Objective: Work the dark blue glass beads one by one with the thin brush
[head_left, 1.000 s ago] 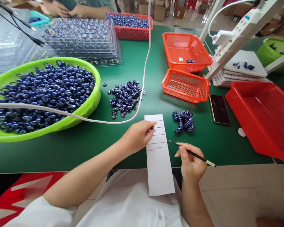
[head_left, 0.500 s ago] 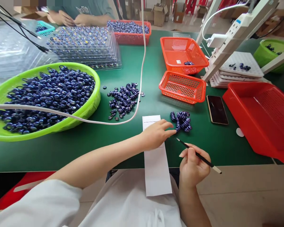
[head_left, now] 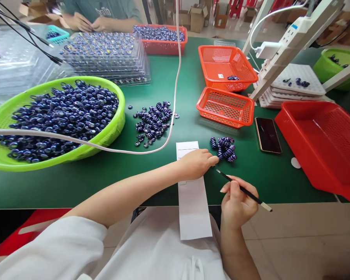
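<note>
My left hand (head_left: 196,164) lies over a long white paper strip (head_left: 194,214), its fingers closed together at the near edge of a small pile of dark blue, shiny ringed pieces (head_left: 229,149). Whatever the fingertips hold is too small and hidden to make out. Just to the right, my right hand (head_left: 240,200) is closed around a slim black tool (head_left: 249,194) with a pale rear end. It is held like a pen, and its fine tip points at the left fingertips. Whether it is a brush or tweezers, I cannot tell.
Loose blue pieces (head_left: 154,120) lie beyond a white cable (head_left: 128,152). A green basket (head_left: 121,116) full of them stands left. Orange baskets (head_left: 201,112), a phone (head_left: 267,136) and a red bin (head_left: 291,144) are on the right. Another person's hands (head_left: 90,23) are across the table.
My left fingers, spread apart before, have closed together and shifted slightly right. The right hand and its tool have barely moved.
</note>
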`<state>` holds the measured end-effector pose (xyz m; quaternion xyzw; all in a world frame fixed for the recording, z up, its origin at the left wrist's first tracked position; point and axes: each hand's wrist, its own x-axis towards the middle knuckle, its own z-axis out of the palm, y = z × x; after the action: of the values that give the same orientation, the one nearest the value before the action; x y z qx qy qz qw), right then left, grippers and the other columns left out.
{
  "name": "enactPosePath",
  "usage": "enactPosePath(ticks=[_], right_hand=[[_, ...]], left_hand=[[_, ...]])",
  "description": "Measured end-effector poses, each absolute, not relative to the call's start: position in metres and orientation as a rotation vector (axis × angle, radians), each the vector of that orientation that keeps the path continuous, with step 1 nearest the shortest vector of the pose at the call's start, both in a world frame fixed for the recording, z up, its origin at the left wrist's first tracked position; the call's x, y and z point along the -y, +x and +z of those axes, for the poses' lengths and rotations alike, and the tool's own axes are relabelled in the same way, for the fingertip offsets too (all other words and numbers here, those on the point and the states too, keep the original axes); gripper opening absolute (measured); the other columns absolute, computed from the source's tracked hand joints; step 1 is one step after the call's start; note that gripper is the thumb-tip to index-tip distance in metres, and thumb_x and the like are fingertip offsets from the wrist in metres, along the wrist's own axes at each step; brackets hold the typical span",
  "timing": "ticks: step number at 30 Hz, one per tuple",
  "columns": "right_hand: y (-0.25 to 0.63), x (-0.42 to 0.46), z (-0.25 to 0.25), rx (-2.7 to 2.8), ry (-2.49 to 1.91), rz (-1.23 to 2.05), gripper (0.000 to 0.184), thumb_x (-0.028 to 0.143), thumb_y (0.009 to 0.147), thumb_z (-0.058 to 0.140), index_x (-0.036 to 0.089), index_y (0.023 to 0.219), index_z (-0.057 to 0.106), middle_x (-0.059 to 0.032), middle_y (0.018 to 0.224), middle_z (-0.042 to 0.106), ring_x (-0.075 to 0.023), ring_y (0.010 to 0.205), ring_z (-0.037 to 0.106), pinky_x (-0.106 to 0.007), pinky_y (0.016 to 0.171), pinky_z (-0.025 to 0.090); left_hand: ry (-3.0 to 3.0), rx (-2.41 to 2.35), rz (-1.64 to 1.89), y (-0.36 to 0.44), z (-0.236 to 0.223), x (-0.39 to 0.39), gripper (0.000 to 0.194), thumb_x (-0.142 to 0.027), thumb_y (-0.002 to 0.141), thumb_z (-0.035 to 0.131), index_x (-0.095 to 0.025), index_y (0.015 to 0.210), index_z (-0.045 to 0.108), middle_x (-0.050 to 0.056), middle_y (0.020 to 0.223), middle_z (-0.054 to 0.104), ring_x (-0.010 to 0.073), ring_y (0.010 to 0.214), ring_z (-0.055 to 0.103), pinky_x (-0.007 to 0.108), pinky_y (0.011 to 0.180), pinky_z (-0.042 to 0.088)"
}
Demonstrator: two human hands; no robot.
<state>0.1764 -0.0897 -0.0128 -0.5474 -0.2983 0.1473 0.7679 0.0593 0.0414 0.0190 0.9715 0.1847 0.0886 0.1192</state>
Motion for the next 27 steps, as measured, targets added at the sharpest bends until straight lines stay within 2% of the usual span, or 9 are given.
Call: enactPosePath(ticks=[3,6,9,12,16,21,27], right_hand=[[0.177,0.089,-0.013,0.659,-1.224,0.313,0.013,0.027,0.083,0.072,0.019,0.087,0.063,-0.0019,0.083,0.071,-0.0108,0.047,0.058,-0.029,0.050,0.050],[0.178,0.089,-0.012,0.641,-1.230,0.329,0.015,0.027,0.082,0.074,0.019,0.087,0.063,-0.0016,0.083,0.071,-0.0107,0.047,0.058,-0.029,0.051,0.050],[0.180,0.089,-0.009,0.645,-1.270,0.413,0.017,0.029,0.081,0.075,0.019,0.088,0.064,-0.0021,0.084,0.071,-0.0101,0.048,0.059,-0.028,0.052,0.050],[0.185,0.089,-0.002,0.742,-1.423,0.576,0.019,0.033,0.081,0.076,0.018,0.089,0.066,-0.0020,0.077,0.071,-0.0113,0.051,0.060,-0.026,0.053,0.050],[0.193,0.087,0.009,1.010,-1.642,0.807,0.023,0.039,0.082,0.075,0.018,0.087,0.068,0.0009,0.059,0.064,-0.0142,0.054,0.062,-0.024,0.051,0.048],[0.195,0.088,0.014,1.071,-1.718,0.791,0.024,0.041,0.083,0.073,0.019,0.085,0.067,0.0019,0.057,0.062,-0.0133,0.052,0.060,-0.023,0.049,0.047],[0.195,0.092,0.012,1.070,-1.754,0.749,0.024,0.042,0.083,0.073,0.019,0.083,0.067,0.0015,0.057,0.062,-0.0133,0.051,0.060,-0.023,0.049,0.047]], left_hand=[[2.757,-0.607,0.314,0.053,0.020,-0.039,0.016,-0.013,0.097,0.044,-0.014,0.105,0.058,0.007,0.084,0.066,0.0202,0.081,0.061,0.028,0.069,0.045],[2.618,-0.701,0.400,0.047,0.016,-0.037,0.014,-0.016,0.095,0.050,-0.014,0.107,0.058,0.006,0.086,0.068,0.0183,0.079,0.064,0.026,0.068,0.046],[2.473,-0.789,0.469,0.035,0.017,-0.034,0.009,-0.018,0.091,0.057,-0.015,0.099,0.061,0.004,0.084,0.069,0.0163,0.076,0.064,0.025,0.068,0.047],[2.384,-0.750,0.492,0.017,0.023,-0.029,0.009,-0.017,0.092,0.055,-0.016,0.096,0.064,0.003,0.084,0.070,0.0151,0.076,0.065,0.024,0.068,0.048],[2.405,-0.657,0.457,-0.005,0.029,-0.017,0.020,-0.010,0.092,0.049,-0.015,0.102,0.065,0.007,0.090,0.070,0.0168,0.082,0.064,0.026,0.070,0.048],[2.563,-0.573,0.378,-0.015,0.017,-0.005,0.028,-0.008,0.087,0.050,-0.016,0.107,0.069,0.008,0.085,0.063,0.0190,0.077,0.058,0.029,0.067,0.046],[2.711,-0.505,0.283,-0.013,0.011,-0.004,0.030,-0.016,0.089,0.053,-0.021,0.114,0.069,0.009,0.088,0.061,0.0204,0.075,0.053,0.034,0.068,0.043]])
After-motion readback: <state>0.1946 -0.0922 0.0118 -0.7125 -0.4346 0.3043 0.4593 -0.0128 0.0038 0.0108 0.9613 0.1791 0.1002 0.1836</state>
